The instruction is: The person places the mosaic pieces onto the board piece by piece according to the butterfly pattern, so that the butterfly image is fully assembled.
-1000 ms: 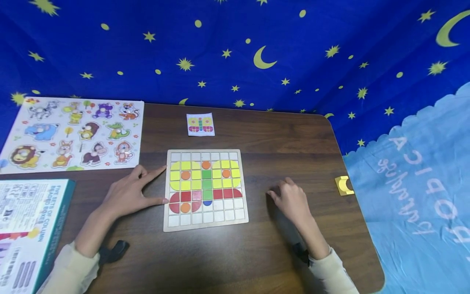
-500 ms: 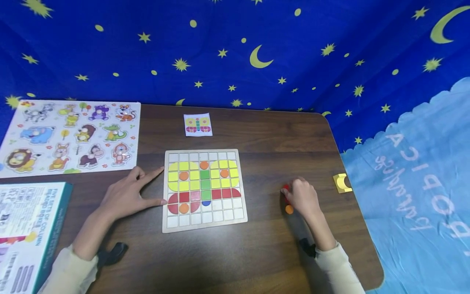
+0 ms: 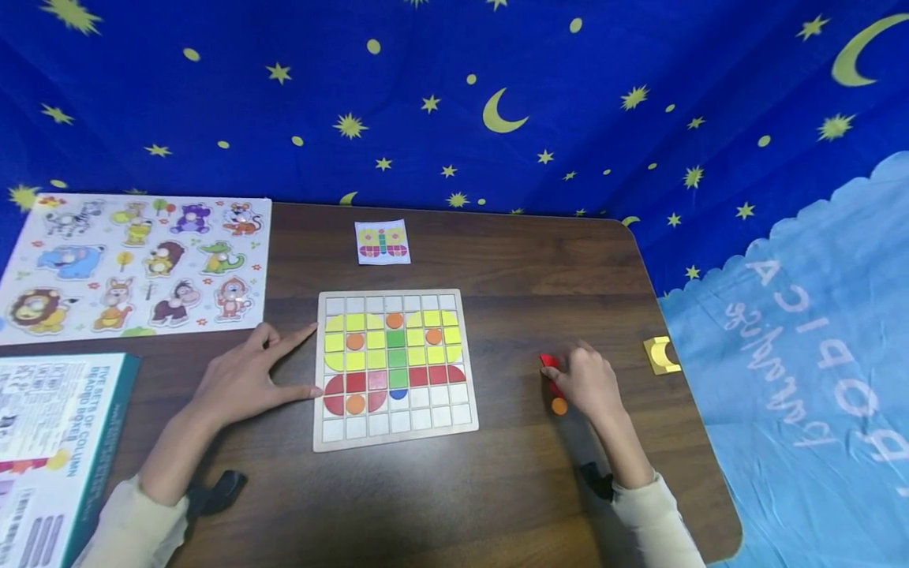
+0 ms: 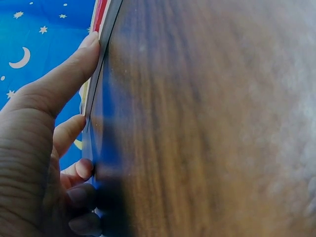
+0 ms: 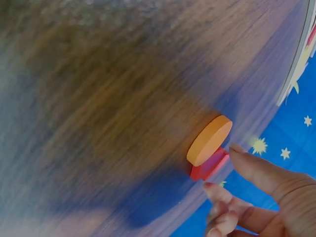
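A wooden grid board (image 3: 334, 440) lies mid-table, bearing yellow, red, green, orange and blue tiles in a butterfly shape. My left hand (image 3: 245, 380) rests at the board's left side, its straight index finger and thumb touching the edge. My right hand (image 3: 591, 382) is on the table to the right of the board. Its thumb and index finger pinch a small red tile (image 3: 548, 360), partly hidden by the hand. Red also shows below the thumb; I cannot tell whether it is a separate piece. An orange disc (image 5: 210, 140) lies next to the red piece.
A butterfly picture card (image 3: 383, 242) lies behind the board. An animal puzzle board (image 3: 142, 260) and a box (image 3: 64, 442) occupy the left side. A yellow holder (image 3: 662, 355) sits at the right table edge. A starry blue curtain (image 3: 426, 102) hangs behind.
My right hand has moved right to the red and orange pieces, which were hidden from the head view a second ago. The red tile has shifted slightly left. My left hand stays at the board.
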`<move>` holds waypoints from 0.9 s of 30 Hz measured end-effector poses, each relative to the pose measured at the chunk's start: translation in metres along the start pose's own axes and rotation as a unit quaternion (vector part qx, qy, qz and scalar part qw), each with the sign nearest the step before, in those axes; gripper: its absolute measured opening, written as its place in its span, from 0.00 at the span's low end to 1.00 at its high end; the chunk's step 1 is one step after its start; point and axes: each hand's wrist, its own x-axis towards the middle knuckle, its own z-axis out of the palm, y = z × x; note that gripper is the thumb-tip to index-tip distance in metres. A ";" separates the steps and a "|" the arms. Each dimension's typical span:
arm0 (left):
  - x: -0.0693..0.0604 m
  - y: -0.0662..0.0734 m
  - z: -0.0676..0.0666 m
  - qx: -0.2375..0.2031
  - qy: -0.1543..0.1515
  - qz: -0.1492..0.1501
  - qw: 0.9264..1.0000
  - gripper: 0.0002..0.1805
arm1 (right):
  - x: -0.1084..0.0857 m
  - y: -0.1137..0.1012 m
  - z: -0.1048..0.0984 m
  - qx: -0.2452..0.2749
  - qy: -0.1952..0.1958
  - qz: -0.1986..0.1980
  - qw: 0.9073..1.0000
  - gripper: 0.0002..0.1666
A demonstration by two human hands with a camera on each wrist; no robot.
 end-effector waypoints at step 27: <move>-0.001 0.000 0.001 -0.004 -0.006 0.000 1.000 0.55 | 0.013 -0.013 0.006 -0.010 0.025 0.006 1.000 0.28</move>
